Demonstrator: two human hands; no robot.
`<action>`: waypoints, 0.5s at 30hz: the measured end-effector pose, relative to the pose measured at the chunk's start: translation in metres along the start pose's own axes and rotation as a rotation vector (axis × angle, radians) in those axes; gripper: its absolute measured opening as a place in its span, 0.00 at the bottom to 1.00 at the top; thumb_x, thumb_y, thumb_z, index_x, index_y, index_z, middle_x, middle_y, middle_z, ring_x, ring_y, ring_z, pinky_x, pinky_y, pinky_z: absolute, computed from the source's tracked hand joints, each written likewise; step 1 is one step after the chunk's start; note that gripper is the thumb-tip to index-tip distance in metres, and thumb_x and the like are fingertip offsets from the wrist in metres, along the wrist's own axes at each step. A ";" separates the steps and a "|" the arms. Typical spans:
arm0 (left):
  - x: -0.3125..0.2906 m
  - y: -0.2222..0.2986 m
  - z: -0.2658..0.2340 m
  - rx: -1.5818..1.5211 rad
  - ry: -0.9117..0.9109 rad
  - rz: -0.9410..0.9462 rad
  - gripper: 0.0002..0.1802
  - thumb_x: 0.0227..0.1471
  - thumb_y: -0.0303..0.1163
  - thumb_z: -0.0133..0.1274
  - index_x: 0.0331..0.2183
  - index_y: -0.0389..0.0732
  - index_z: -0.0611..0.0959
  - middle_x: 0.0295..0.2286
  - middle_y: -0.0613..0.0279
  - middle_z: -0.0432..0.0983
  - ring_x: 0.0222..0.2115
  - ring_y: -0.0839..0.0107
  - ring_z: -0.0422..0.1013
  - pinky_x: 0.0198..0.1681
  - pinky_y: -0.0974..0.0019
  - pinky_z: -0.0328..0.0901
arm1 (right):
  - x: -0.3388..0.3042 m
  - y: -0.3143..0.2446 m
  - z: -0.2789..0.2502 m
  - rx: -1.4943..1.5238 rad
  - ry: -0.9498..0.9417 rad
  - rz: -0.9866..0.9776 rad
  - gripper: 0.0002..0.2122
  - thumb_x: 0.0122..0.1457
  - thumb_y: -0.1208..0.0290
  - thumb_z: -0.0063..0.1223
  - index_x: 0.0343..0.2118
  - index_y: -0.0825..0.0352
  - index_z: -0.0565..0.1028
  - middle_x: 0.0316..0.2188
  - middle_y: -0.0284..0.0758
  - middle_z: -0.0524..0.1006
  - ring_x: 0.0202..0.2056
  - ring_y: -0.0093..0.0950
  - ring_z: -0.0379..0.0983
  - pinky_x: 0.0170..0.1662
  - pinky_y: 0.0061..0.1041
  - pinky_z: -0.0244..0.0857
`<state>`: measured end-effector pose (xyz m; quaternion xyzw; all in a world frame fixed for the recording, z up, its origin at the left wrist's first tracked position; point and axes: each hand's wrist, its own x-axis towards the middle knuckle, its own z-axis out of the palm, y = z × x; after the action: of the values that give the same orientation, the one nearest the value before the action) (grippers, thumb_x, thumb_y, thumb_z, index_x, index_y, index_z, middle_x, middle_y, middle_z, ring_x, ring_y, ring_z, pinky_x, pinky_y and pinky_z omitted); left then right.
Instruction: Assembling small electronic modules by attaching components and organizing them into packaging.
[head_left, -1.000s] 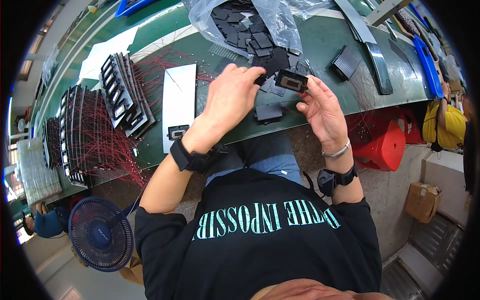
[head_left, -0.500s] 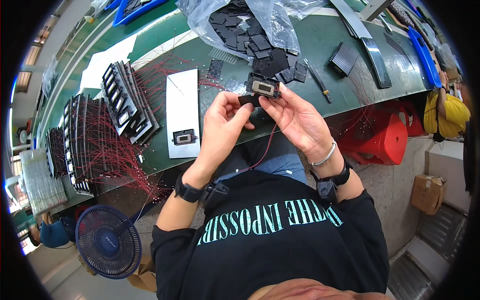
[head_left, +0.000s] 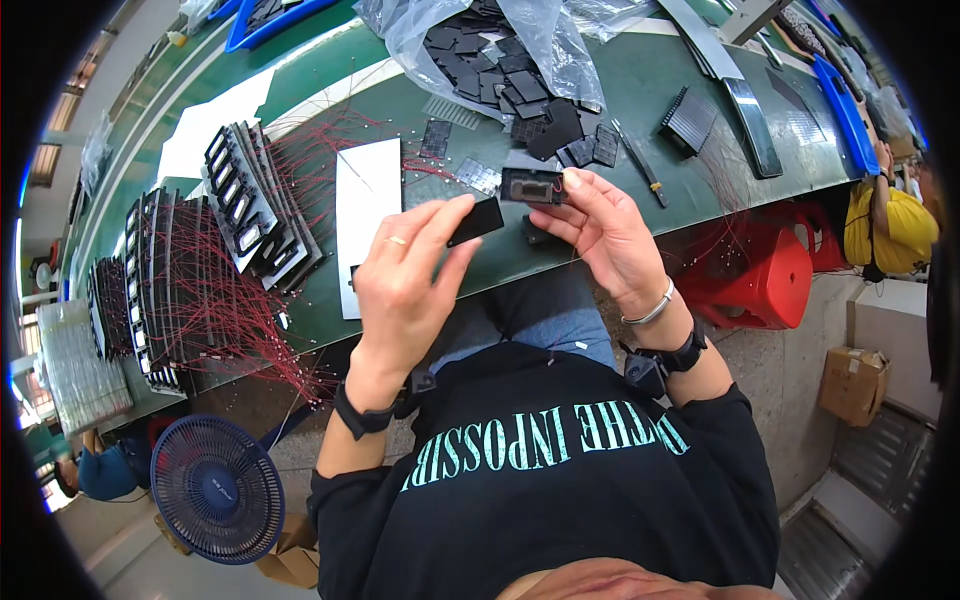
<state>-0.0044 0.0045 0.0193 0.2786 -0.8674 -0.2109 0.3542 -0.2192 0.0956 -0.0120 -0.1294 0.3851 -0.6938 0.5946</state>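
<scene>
My left hand (head_left: 405, 270) pinches a flat black rectangular plate (head_left: 476, 222) between thumb and fingers, tilted above the green bench. To its right, my right hand (head_left: 607, 232) grips a small black speaker box (head_left: 531, 187) by its right end. An oval speaker unit sits recessed in the face of that box. Plate and box are apart, with a small gap between them. Below the box, near my right fingertips, is a dark piece (head_left: 540, 232) that I cannot make out. A white board (head_left: 369, 185) lies left of my hands, its lower part hidden behind my left hand.
A clear plastic bag (head_left: 400, 45) of black plates (head_left: 480, 65) spills onto the bench (head_left: 640, 85). Stacked speaker boxes (head_left: 240, 200) with tangled red wires (head_left: 230, 320) stand at left. A cutter knife (head_left: 640, 162), a ribbed black stack (head_left: 688, 120) and a red stool (head_left: 765, 275) are at right.
My left hand has moved left and slightly down, carrying the black plate away from the speaker box. The box has tilted in my right hand, and its face looks darker.
</scene>
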 end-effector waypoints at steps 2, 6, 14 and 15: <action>0.009 0.000 -0.003 -0.042 -0.021 0.042 0.25 0.43 0.24 0.67 0.47 0.41 0.84 0.42 0.56 0.80 0.43 0.59 0.76 0.46 0.60 0.72 | 0.000 0.002 0.004 -0.043 -0.012 0.011 0.10 0.68 0.67 0.51 0.46 0.68 0.74 0.42 0.37 0.81 0.44 0.27 0.80 0.52 0.29 0.75; 0.012 -0.004 0.004 -0.141 -0.076 0.100 0.25 0.43 0.23 0.67 0.47 0.41 0.84 0.47 0.55 0.80 0.48 0.58 0.76 0.52 0.60 0.69 | -0.005 0.007 0.015 -0.156 -0.045 0.035 0.09 0.68 0.66 0.52 0.44 0.67 0.75 0.40 0.34 0.81 0.40 0.24 0.80 0.49 0.29 0.76; 0.006 -0.010 0.012 -0.244 -0.129 0.003 0.24 0.45 0.24 0.67 0.48 0.42 0.84 0.47 0.56 0.81 0.51 0.58 0.75 0.54 0.60 0.69 | -0.007 0.011 0.016 -0.246 -0.048 0.018 0.10 0.66 0.68 0.55 0.43 0.69 0.76 0.37 0.33 0.79 0.39 0.21 0.78 0.46 0.26 0.77; 0.005 -0.011 0.012 -0.251 -0.124 0.006 0.24 0.44 0.25 0.67 0.47 0.42 0.85 0.47 0.56 0.81 0.50 0.58 0.76 0.53 0.61 0.70 | -0.007 0.011 0.015 -0.269 -0.049 0.009 0.10 0.66 0.68 0.55 0.43 0.70 0.76 0.37 0.33 0.79 0.38 0.21 0.78 0.46 0.26 0.77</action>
<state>-0.0128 -0.0049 0.0074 0.2161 -0.8553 -0.3335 0.3325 -0.1996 0.0964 -0.0074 -0.2234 0.4606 -0.6299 0.5841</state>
